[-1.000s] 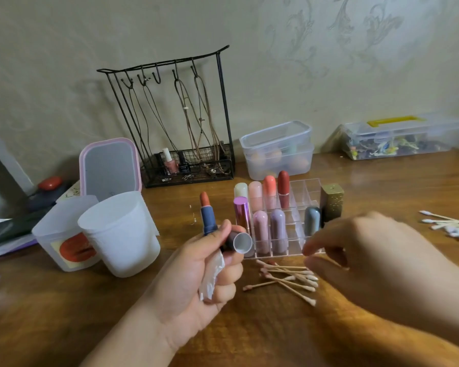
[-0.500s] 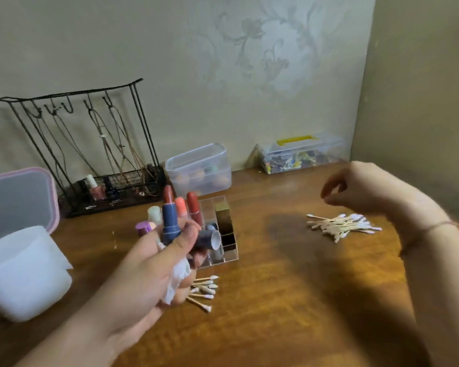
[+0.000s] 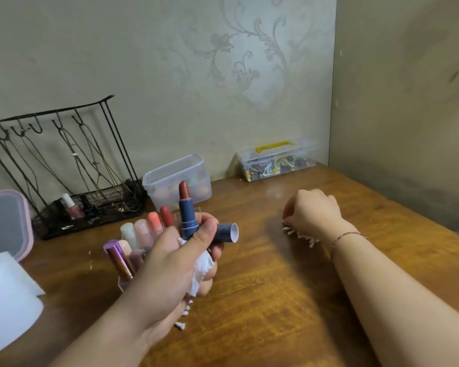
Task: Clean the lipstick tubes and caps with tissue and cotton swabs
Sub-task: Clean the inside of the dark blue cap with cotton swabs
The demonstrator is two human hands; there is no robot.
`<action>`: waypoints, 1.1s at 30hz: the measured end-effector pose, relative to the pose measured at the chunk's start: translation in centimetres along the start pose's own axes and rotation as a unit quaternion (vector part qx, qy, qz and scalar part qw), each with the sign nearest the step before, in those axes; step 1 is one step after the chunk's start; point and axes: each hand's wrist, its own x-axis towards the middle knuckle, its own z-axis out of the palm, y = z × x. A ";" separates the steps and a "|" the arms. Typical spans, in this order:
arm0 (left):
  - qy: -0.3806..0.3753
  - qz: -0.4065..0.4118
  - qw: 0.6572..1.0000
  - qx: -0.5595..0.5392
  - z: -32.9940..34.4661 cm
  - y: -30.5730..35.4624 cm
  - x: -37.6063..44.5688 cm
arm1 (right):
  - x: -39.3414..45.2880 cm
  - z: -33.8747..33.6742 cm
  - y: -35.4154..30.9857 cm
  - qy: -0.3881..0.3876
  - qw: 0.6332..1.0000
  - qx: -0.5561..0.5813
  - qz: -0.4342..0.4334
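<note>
While left hand (image 3: 170, 263) grips lipstick (image 3: 187, 211), cap (image 3: 227, 232), tissue (image 3: 200, 271), right hand (image 3: 312, 210) curls over cotton swabs (image 3: 304, 235).

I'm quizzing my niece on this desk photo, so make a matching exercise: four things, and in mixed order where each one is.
Things:
1. blue lipstick
2. cotton swabs
3. yellow-handled box
4. nail polish bottle

Places:
A. in the black wire rack
B. by the wall, far right
C. in the left hand
D. under the right hand

Pairs: 1-C, 2-D, 3-B, 4-A
</note>
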 end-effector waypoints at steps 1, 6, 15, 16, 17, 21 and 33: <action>0.002 -0.004 1.000 -0.006 -0.4 -0.1 -0.1 | -0.1 0.0 -0.3 -0.004 1.000 0.007 -0.017; -0.017 -0.029 0.994 -0.100 -3.8 0.5 -1.1 | -1.3 -1.2 -3.3 0.080 0.964 0.202 -0.150; -0.089 -0.012 0.944 -0.317 -10.5 -1.6 -2.4 | -11.4 -4.6 -13.3 0.112 0.823 0.375 -0.413; -0.083 -0.003 0.943 -0.323 -10.6 -1.9 -2.5 | -12.2 -4.5 -13.9 0.108 0.814 0.376 -0.429; -0.088 0.002 0.939 -0.332 -10.5 -2.1 -2.6 | -12.8 -4.2 -14.3 0.113 0.807 0.377 -0.441; -0.086 -0.008 0.932 -0.351 -10.7 -2.4 -2.9 | -13.7 -2.9 -15.1 0.156 0.800 0.388 -0.431; -0.111 -0.086 0.918 -0.371 -10.7 -3.3 -3.2 | -15.4 -3.5 -15.8 0.131 0.798 0.461 -0.365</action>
